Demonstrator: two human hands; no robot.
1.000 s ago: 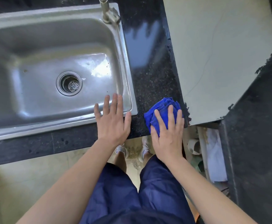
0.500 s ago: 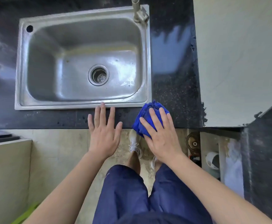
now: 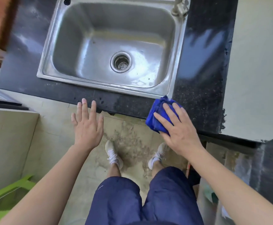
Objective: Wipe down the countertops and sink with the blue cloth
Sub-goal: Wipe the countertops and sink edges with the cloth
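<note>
– Counter (image 3: 197, 98): where does it run?
– Dark and speckled, all round the sink (image 3: 71, 46). It is a narrow strip along the front and a wider band on the right, up to a pale panel (image 3: 259, 62). Its front edge slants from middle left down to the right, with bare floor (image 3: 64, 120) below it.
– And the sink?
– Steel, filling the upper middle of the frame. The drain (image 3: 121, 62) sits right of centre and the tap base (image 3: 179, 7) is at the top right corner.
– Anything to read?
– Only a small pale mark on the shorts (image 3: 148, 200), too small to make out.
– What stands near the feet?
– A green stool (image 3: 6, 195) at lower left, well apart from the shoes (image 3: 113, 155).
– The hands?
– The left hand (image 3: 87, 127) is spread flat and holds nothing. Its fingertips are at the counter's front edge, left of centre, and I cannot tell whether they touch it. The right hand (image 3: 179, 130) lies flat on the cloth (image 3: 157, 116), fingers straight, pressing down.
– Where is the cloth exactly?
– Bunched on the front strip, just beside the sink's near right corner, partly hanging over the edge.
</note>
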